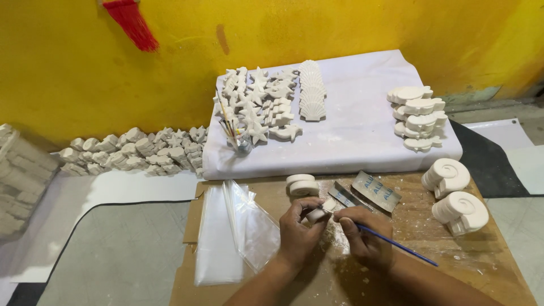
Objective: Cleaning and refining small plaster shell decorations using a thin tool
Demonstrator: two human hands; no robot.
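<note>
My left hand (299, 229) holds a small white plaster piece (316, 214) over the brown cardboard work surface (442, 255). My right hand (365, 235) grips a thin blue-handled brush (396, 245), its tip end at the piece and the handle trailing out to the right. Both hands meet at the piece, low in the middle of the view. White dust lies under them.
Clear plastic bags (238, 226) lie left of my hands. Two round plaster pieces (303, 184) and metal scraper blades (374, 191) lie just beyond. Spiral shell casts (456, 204) stand right. A white-covered platform (362, 130) carries starfish, shell and fish casts and a brush jar (242, 144).
</note>
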